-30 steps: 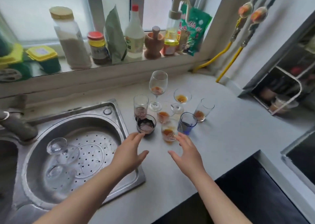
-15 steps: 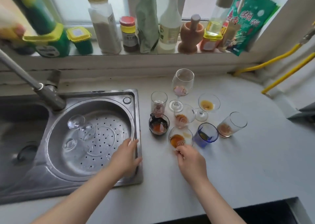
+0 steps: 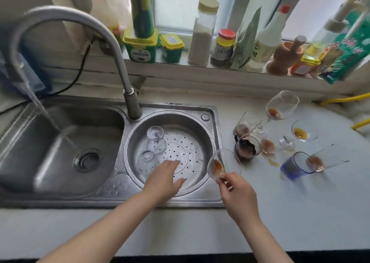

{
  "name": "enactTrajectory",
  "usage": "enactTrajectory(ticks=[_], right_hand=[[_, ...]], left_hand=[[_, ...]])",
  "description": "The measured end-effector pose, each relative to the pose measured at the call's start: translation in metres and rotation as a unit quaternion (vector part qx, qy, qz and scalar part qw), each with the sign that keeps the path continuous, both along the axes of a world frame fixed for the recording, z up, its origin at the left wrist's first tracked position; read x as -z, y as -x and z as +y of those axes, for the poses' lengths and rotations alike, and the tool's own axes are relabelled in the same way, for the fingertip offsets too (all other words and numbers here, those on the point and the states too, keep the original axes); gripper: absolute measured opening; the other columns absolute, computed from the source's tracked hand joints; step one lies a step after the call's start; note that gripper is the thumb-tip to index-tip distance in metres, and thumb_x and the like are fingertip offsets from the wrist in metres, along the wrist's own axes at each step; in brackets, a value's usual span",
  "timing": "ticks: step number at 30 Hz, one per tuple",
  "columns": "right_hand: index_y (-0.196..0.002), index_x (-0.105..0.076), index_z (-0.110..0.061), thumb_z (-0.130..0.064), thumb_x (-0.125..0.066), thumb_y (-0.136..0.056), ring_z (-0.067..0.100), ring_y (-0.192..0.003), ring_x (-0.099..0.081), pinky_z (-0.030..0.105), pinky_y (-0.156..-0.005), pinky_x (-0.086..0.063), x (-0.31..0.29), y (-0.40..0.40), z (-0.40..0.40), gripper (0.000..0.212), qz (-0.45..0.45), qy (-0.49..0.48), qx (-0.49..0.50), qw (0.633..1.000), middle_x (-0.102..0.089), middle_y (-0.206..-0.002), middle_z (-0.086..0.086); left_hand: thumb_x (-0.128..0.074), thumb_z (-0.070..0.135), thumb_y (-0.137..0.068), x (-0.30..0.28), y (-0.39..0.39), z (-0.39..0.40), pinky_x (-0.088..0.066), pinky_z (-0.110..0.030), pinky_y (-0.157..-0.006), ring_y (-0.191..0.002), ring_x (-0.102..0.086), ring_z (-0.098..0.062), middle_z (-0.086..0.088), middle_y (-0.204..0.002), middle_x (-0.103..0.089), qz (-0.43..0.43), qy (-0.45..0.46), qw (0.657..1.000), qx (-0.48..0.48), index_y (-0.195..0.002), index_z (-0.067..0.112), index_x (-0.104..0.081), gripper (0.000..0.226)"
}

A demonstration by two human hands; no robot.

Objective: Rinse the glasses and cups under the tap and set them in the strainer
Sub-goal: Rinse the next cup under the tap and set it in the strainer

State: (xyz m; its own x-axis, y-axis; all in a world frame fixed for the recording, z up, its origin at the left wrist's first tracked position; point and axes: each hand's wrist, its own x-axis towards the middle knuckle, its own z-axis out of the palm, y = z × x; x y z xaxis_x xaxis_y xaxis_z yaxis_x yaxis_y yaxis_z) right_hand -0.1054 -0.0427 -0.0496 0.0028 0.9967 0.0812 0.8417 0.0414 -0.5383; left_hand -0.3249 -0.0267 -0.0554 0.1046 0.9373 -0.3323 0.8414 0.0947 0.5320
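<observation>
My right hand [image 3: 238, 192] pinches a small clear glass [image 3: 217, 165] with brown dregs, tilted and lifted at the right rim of the round metal strainer [image 3: 188, 122]. With its fingers straight, my left hand [image 3: 164, 177] hovers over the strainer's perforated floor and holds nothing. Two rinsed clear glasses [image 3: 153, 146] stand upside down in the strainer's left part. Water runs from the curved tap [image 3: 66, 20] into the left sink basin [image 3: 60, 134]. Several dirty glasses stand on the counter to the right, among them a dark cup [image 3: 247, 147], a blue cup [image 3: 296, 165] and a wine glass [image 3: 280, 106].
The windowsill behind holds bottles, jars, yellow-lidded green tubs [image 3: 142, 46] and a wooden mortar [image 3: 286, 58]. Yellow hoses [image 3: 344, 98] run along the far right wall. Brown spill marks [image 3: 273, 162] lie on the white counter near the cups.
My right hand has lifted the small glass off the counter and carried it left to the strainer's rim. My left hand moved from the strainer's edge to over its floor. The view swung left.
</observation>
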Motion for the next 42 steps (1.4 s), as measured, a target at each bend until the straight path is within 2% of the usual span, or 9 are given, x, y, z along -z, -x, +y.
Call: enactTrajectory(ticks=[9,15,18,20,22,25,33,40,42], right_hand=[[-0.08,-0.068,-0.019,-0.01,-0.075,-0.08,0.006,-0.059,-0.051,0.012,-0.053,-0.032,-0.005,-0.06,-0.021,0.012,-0.031,0.014,0.11,0.993,-0.052,-0.07,-0.016],[-0.077,-0.067,-0.023,-0.008,-0.078,-0.075,0.014,-0.061,-0.06,0.012,-0.052,-0.031,0.001,-0.127,0.001,0.019,-0.057,-0.009,0.094,0.994,-0.06,-0.072,-0.012],[-0.078,-0.064,-0.026,-0.018,-0.068,-0.078,0.012,-0.061,-0.058,0.007,-0.053,-0.026,0.002,-0.15,0.012,0.009,-0.066,-0.031,0.063,0.995,-0.059,-0.073,-0.013],[-0.077,-0.063,-0.027,-0.023,-0.063,-0.077,0.01,-0.062,-0.057,0.009,-0.051,-0.027,0.002,-0.158,0.019,0.004,-0.065,-0.039,0.048,0.996,-0.058,-0.072,-0.013],[-0.077,-0.063,-0.027,-0.025,-0.062,-0.077,0.01,-0.063,-0.057,0.015,-0.05,-0.034,0.005,-0.161,0.024,0.003,-0.06,-0.044,0.034,0.997,-0.058,-0.072,-0.013],[-0.076,-0.061,-0.028,-0.029,-0.055,-0.081,0.009,-0.062,-0.056,0.016,-0.051,-0.034,0.006,-0.157,0.032,0.008,-0.059,-0.054,0.01,0.997,-0.057,-0.071,-0.013],[-0.076,-0.062,-0.026,-0.019,-0.07,-0.074,0.009,-0.061,-0.055,0.015,-0.052,-0.032,-0.004,-0.081,0.051,0.01,-0.051,-0.083,-0.105,0.99,-0.057,-0.072,-0.013],[-0.076,-0.065,-0.026,-0.028,-0.055,-0.079,0.008,-0.06,-0.052,0.017,-0.051,-0.035,-0.01,0.079,0.054,0.01,-0.001,-0.11,-0.234,0.966,-0.059,-0.073,-0.013],[-0.077,-0.065,-0.025,-0.027,-0.055,-0.08,0.008,-0.061,-0.05,0.015,-0.052,-0.031,-0.006,0.137,0.051,0.01,0.02,-0.115,-0.266,0.957,-0.058,-0.072,-0.012]], left_hand=[[-0.052,0.033,-0.094,-0.027,-0.073,0.049,-0.04,-0.034,-0.101,-0.128,-0.043,-0.019,0.003,-0.144,-0.041,-0.011,-0.084,0.985,0.147,-0.141,0.022,-0.04,0.05],[-0.053,0.022,-0.093,0.003,-0.169,0.094,-0.029,-0.04,-0.112,-0.147,-0.009,-0.024,0.001,-0.161,-0.005,0.101,-0.072,0.966,0.226,-0.152,0.027,-0.017,0.069],[-0.054,0.014,-0.092,0.02,-0.194,0.111,-0.034,-0.041,-0.106,-0.145,-0.016,-0.029,-0.001,-0.16,-0.011,0.156,-0.053,0.962,0.218,-0.146,0.023,-0.03,0.06],[-0.072,0.009,-0.076,0.026,-0.199,0.118,-0.05,-0.037,-0.081,-0.116,-0.054,-0.032,-0.01,-0.128,-0.055,0.136,-0.144,0.959,0.204,-0.112,0.013,-0.06,0.038],[-0.085,0.004,-0.048,0.028,-0.194,0.121,-0.046,-0.027,-0.048,-0.067,-0.063,-0.029,-0.008,-0.073,-0.062,0.138,-0.177,0.951,0.213,-0.069,0.01,-0.063,0.032],[-0.09,0.004,-0.03,0.034,-0.176,0.118,-0.034,-0.02,-0.038,-0.047,-0.054,-0.022,0.001,-0.057,-0.054,0.153,-0.197,0.945,0.209,-0.059,0.015,-0.058,0.045],[-0.087,0.004,-0.058,0.001,-0.065,0.054,-0.044,-0.03,-0.043,-0.055,-0.054,-0.026,-0.001,-0.067,-0.058,0.08,-0.264,0.957,0.086,-0.069,0.01,-0.059,0.03],[-0.052,0.028,-0.077,0.01,0.108,-0.017,-0.046,-0.03,-0.051,-0.064,-0.058,-0.027,0.0,-0.07,-0.057,0.13,-0.278,0.947,-0.098,-0.074,0.018,-0.054,0.011],[-0.065,0.024,-0.075,0.02,0.166,-0.034,-0.045,-0.029,-0.053,-0.064,-0.059,-0.027,0.0,-0.069,-0.058,0.155,-0.256,0.944,-0.14,-0.072,0.016,-0.057,0.011]])
